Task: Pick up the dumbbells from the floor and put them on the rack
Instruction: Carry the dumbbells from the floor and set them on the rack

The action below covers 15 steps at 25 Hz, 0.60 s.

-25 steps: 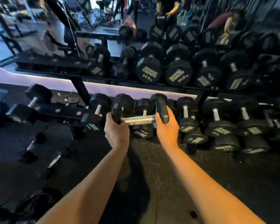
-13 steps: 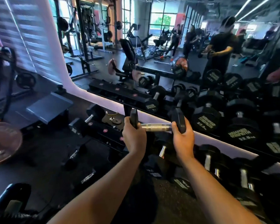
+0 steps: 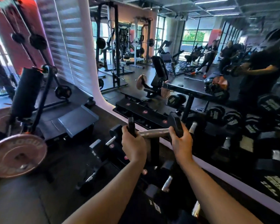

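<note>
I hold a black dumbbell (image 3: 153, 132) with a chrome handle level in front of me, above the left part of the rack. My left hand (image 3: 133, 145) grips its left head, and my right hand (image 3: 182, 143) cups its right head from below. The black dumbbell rack (image 3: 141, 113) runs from the centre toward the right along a mirror, with several black dumbbells (image 3: 231, 120) resting on its right part. A lower tier holds a small dumbbell (image 3: 115, 135) just left of my left hand. More dumbbells (image 3: 167, 183) lie below my forearms.
A pink weight plate (image 3: 17, 155) on a bar stands at the left, beside a padded black roller (image 3: 27, 92). A grey flat bench (image 3: 78, 119) sits behind it. The mirror wall reflects racks, a person in black and other people far off.
My view has swung up and to the left along the rack. Both hands have carried the dumbbell higher, from in front of the lower tier to the level of the upper tier.
</note>
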Each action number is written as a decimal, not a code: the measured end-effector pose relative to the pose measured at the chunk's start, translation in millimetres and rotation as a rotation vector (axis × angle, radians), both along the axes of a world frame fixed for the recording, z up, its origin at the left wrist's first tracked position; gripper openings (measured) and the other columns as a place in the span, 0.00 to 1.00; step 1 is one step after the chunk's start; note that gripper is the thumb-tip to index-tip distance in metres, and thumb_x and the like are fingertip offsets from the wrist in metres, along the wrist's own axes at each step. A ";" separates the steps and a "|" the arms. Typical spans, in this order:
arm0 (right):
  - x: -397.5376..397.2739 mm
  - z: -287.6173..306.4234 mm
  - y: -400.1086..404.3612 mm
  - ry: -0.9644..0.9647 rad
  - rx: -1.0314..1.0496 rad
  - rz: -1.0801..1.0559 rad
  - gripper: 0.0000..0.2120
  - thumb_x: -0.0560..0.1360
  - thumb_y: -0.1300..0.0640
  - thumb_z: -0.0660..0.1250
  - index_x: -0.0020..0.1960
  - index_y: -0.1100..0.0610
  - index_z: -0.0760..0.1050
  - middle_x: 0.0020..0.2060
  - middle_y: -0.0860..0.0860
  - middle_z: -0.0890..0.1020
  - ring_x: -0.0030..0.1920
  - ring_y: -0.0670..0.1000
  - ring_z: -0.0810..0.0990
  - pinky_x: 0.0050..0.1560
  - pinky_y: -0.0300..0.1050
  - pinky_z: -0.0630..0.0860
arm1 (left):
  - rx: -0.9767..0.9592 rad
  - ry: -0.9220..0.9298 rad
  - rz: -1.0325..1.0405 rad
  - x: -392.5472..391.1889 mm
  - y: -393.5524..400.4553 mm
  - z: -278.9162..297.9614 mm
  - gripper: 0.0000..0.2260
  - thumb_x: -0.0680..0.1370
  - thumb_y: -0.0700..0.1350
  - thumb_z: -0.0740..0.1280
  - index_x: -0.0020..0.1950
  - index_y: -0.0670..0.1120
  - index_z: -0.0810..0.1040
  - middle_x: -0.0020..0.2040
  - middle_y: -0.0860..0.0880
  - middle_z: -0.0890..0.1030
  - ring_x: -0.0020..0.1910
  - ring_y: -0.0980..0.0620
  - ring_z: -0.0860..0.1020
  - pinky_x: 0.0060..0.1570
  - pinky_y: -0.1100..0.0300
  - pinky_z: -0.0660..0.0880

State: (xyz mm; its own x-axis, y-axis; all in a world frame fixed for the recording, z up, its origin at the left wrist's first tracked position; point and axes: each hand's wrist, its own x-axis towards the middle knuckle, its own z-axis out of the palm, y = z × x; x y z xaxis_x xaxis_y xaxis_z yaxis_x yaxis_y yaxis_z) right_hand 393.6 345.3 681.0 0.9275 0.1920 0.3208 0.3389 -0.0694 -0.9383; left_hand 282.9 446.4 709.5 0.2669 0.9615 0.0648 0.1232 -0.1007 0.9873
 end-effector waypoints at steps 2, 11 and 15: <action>50.3 0.5 30.8 -0.001 -0.008 0.058 0.20 0.79 0.51 0.69 0.69 0.53 0.77 0.60 0.50 0.84 0.62 0.51 0.81 0.66 0.52 0.75 | 0.006 -0.018 0.050 44.4 21.9 -4.4 0.10 0.81 0.40 0.65 0.51 0.54 0.68 0.39 0.58 0.75 0.41 0.50 0.75 0.45 0.55 0.70; 211.6 9.7 141.9 -0.005 -0.041 0.267 0.16 0.78 0.49 0.69 0.65 0.48 0.79 0.58 0.43 0.83 0.62 0.45 0.80 0.69 0.51 0.73 | -0.001 -0.050 0.206 192.1 119.3 -9.5 0.09 0.80 0.39 0.65 0.55 0.52 0.71 0.44 0.53 0.80 0.46 0.48 0.80 0.48 0.49 0.77; 252.9 1.9 191.5 0.010 -0.015 0.341 0.17 0.78 0.50 0.68 0.67 0.49 0.78 0.58 0.44 0.84 0.59 0.39 0.80 0.65 0.45 0.76 | -0.015 -0.073 0.237 234.3 166.3 -16.9 0.09 0.80 0.38 0.66 0.57 0.50 0.73 0.46 0.52 0.81 0.46 0.50 0.80 0.46 0.56 0.73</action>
